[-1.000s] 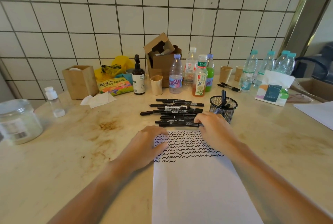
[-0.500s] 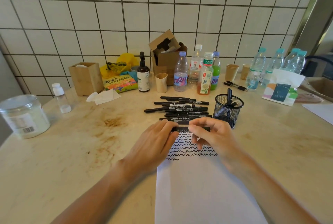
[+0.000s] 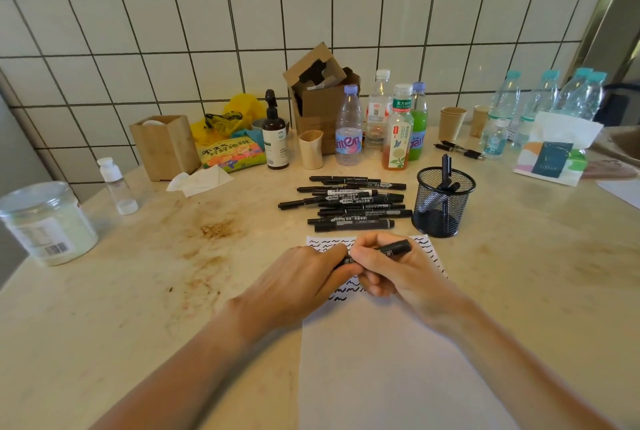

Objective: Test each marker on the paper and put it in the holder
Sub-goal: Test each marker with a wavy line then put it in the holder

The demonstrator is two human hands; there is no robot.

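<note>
Marker (image 3: 388,251) number next is now off the table and up between both hands over the top of the paper (image 3: 381,377); a second ago the right hand (image 3: 398,274) was only reaching into the pile of markers (image 3: 349,203), and half a second ago the two hands were just meeting on it. The right hand's grip is curled round the barrel, its far end poking out toward the holder (image 3: 443,201), while the left hand (image 3: 304,277) pinches the near end, most likely the cap. I judge the cap is about to be pulled, though whether it has started to come away is hidden by the fingers. The paper already carries several rows of black squiggles, and a few markers stand in the holder just right of the pile, so this is one more round with plenty still lying untested
</note>
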